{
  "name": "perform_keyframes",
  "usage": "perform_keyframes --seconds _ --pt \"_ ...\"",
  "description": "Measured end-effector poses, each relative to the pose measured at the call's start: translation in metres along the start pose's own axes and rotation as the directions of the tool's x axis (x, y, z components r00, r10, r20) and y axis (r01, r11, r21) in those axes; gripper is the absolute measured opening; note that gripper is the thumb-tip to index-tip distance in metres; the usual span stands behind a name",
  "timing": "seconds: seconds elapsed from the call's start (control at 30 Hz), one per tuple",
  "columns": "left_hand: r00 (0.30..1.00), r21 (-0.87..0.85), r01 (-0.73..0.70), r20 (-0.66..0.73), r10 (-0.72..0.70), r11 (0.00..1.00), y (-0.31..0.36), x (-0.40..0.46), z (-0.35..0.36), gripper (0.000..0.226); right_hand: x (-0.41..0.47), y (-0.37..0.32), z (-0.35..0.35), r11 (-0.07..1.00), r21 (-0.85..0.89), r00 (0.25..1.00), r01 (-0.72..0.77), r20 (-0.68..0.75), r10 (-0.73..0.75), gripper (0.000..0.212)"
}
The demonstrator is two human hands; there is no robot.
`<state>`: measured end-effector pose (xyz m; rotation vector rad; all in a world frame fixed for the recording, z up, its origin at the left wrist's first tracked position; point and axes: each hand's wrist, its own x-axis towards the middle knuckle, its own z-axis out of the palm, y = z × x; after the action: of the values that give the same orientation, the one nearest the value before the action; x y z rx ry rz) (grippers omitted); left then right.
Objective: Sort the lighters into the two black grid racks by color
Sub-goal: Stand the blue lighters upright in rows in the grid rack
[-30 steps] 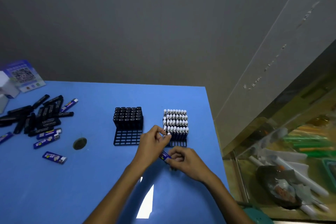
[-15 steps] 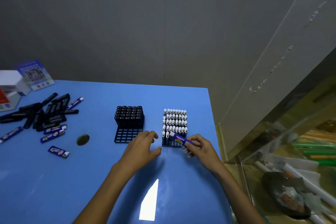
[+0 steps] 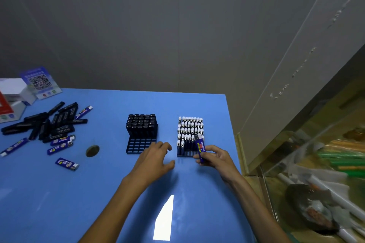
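**A blue lighter goes to the rack**

The right hand (image 3: 216, 159) pinches a blue lighter (image 3: 201, 149) and holds it almost upright, just at the near right corner of the right rack (image 3: 188, 154). I think it is held upright so it can slide down into an open slot there. That rack holds white-topped blue lighters. The left rack (image 3: 140, 145), at 9 o'clock from it, holds black ones, and its front rows are open.

The left hand (image 3: 153, 161) holds nothing; its fingers are spread wide over the tabletop (image 3: 118, 193), between the racks.

The loose pile of lighters (image 3: 47, 124) waits at 10 o'clock. Its far left end is cut off. The right hand hides the lighter's bottom end.
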<state>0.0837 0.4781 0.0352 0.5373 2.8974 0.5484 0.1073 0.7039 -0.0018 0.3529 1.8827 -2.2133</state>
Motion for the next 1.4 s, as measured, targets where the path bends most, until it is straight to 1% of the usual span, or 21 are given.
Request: perform_keyframes --seconds 0.1,0.17,0.3,0.47,0.53,0.7,0.77,0.87,1.0,1.07,1.2,1.27,1.4 --pt "1.000 0.009 0.002 0.020 -0.002 1.000 0.001 0.002 0.000 0.042 0.000 -0.003 0.001 0.991 -0.110 0.997 0.070 -0.015 -0.072 0.007" --pt "1.000 0.023 0.002 0.027 -0.003 1.000 0.003 0.003 -0.001 0.043 0.000 -0.004 0.001 0.982 -0.171 0.997 0.076 0.002 -0.077 0.005" --pt "0.999 0.039 -0.005 0.033 0.004 0.999 0.004 0.005 -0.001 0.044 0.001 -0.004 0.000 0.977 -0.201 0.998 0.064 0.021 -0.061 0.016" --pt "0.999 0.061 -0.004 0.045 0.002 0.998 0.002 0.007 -0.002 0.046 0.004 -0.004 0.003 0.978 -0.203 0.998 0.048 0.046 -0.039 0.021" --pt "0.999 0.062 -0.002 0.043 -0.001 0.998 0.000 0.008 -0.002 0.046 0.008 -0.004 0.006 0.976 -0.212 0.998 0.054 0.039 -0.047 0.018" --pt "0.999 0.060 0.007 0.039 -0.009 0.998 -0.005 0.008 -0.004 0.046 0.013 -0.005 0.011 0.954 -0.274 0.991 0.119 -0.025 -0.131 0.009" --pt "0.999 0.060 0.010 0.042 -0.013 0.998 -0.007 0.008 -0.004 0.047 0.016 -0.003 0.010 0.921 -0.364 0.987 0.142 -0.020 -0.161 0.007" --pt "0.999 0.052 0.017 0.047 -0.020 0.998 -0.010 0.007 -0.004 0.047 0.021 0.000 0.010 0.839 -0.516 0.976 0.172 -0.026 -0.216 0.015" --pt "0.998 0.037 0.022 0.053 -0.024 0.999 -0.013 0.005 -0.005 0.047 0.025 0.001 0.012 0.803 -0.566 0.966 0.187 -0.041 -0.254 0.024" --pt "0.998 0.031 0.022 0.052 -0.024 0.999 -0.015 0.004 -0.006 0.046 0.027 0.000 0.014 0.790 -0.586 0.968 0.182 -0.032 -0.247 0.023" --pt "0.998 0.030 0.023 0.059 -0.025 0.999 -0.016 0.005 -0.007 0.047 0.029 0.001 0.017 0.691 -0.690 0.958 0.218 0.014 -0.288 0.014" --pt "0.998 0.023 0.025 0.059 -0.026 0.999 -0.017 0.005 -0.007 0.047 0.030 0.004 0.018 0.652 -0.717 0.949 0.245 0.040 -0.312 0.016" --pt "0.998 0.014 0.025 0.059 -0.025 1.000 -0.021 0.006 -0.007 0.047 0.031 0.012 0.017 0.613 -0.740 0.942 0.275 0.079 -0.327 0.020"
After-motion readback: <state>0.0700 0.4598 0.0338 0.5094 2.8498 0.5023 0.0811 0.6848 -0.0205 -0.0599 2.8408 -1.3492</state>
